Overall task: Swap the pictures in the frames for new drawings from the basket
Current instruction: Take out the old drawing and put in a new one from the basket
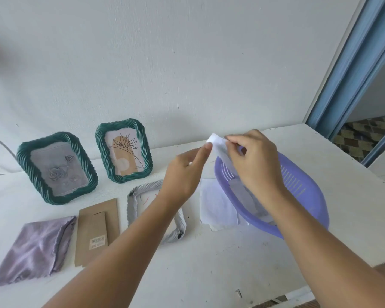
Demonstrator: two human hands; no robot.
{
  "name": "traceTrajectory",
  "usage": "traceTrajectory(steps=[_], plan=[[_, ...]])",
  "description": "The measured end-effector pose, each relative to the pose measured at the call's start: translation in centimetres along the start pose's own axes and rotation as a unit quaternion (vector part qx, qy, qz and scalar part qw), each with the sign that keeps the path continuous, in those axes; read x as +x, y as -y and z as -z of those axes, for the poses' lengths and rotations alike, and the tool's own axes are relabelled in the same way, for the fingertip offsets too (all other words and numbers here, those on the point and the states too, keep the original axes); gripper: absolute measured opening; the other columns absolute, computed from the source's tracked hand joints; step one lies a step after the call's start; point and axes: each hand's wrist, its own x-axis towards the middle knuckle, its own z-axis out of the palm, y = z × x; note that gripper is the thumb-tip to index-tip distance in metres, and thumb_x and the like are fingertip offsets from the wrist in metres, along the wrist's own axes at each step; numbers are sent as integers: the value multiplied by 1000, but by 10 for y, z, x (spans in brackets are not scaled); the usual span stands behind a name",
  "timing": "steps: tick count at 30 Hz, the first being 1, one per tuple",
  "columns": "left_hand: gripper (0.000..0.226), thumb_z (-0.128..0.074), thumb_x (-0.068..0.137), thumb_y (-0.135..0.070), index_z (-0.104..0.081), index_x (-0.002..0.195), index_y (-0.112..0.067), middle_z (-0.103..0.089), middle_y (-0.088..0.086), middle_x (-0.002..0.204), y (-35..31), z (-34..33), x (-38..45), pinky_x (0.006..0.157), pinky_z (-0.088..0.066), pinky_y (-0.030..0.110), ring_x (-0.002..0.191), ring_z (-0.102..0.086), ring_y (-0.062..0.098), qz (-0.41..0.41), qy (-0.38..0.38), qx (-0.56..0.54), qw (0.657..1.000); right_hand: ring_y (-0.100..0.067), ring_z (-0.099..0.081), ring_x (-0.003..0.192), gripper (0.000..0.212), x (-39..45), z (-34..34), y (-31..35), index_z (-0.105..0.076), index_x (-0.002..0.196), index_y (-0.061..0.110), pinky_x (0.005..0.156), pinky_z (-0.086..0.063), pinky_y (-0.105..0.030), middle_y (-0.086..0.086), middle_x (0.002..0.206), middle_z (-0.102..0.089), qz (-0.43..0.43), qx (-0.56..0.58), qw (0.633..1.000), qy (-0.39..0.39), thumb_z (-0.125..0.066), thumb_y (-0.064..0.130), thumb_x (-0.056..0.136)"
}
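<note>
Both my hands, left (185,172) and right (253,161), pinch a white paper (218,145) above the basket (302,196), probably a drawing; I should unfold it gently, without tearing.

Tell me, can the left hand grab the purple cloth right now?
Probably not yet. The left hand is pinching the white paper together with the right hand. Once it lets go, nothing blocks the purple cloth.
</note>
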Motion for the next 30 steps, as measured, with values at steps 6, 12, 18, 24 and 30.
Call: traceTrajectory(steps=[6,12,18,24,30], plan=[[41,-50,100,-57,-76,102,-24,-76,-13,96,-1,33,-4,66,-40,23,62,-45,10,52,-40,-134,989,-14,-59,78,22,-14,-35,44,-75,114,33,66,-54,-38,8,91,-57,64,40,993,86,-64,40,96],[26,-53,103,-20,-78,96,-16,-43,2,70,33,73,-5,48,-27,18,51,-28,8,56,-100,-176,978,-21,-52,111,34,-26,-67,59,-69,125,42,97,-43,-31,2,120,-54,75,96,986,111,-55,51,95],[25,-54,103,-16,-78,112,-20,-39,-6,59,57,116,-15,48,-24,20,48,-24,10,102,-81,-210,969,13,-43,130,41,-28,-79,69,-55,130,61,114,-33,-21,27,140,-51,-54,302,885,350,-60,33,101],[70,-70,95,-34,-32,150,-54,-50,-8,62,80,133,-37,65,-41,25,60,-46,11,88,-32,-59,994,-10,-65,81,35,-47,-107,75,-67,128,44,85,-51,-23,27,99,-71,-123,350,879,301,-63,23,99],[62,-69,96,-29,-42,149,-47,-47,-17,55,111,132,-43,55,-35,13,52,-40,2,55,-45,73,995,0,-44,58,40,-56,-116,65,-64,131,40,68,-38,-8,29,58,-52,-112,297,889,331,-68,20,96]])
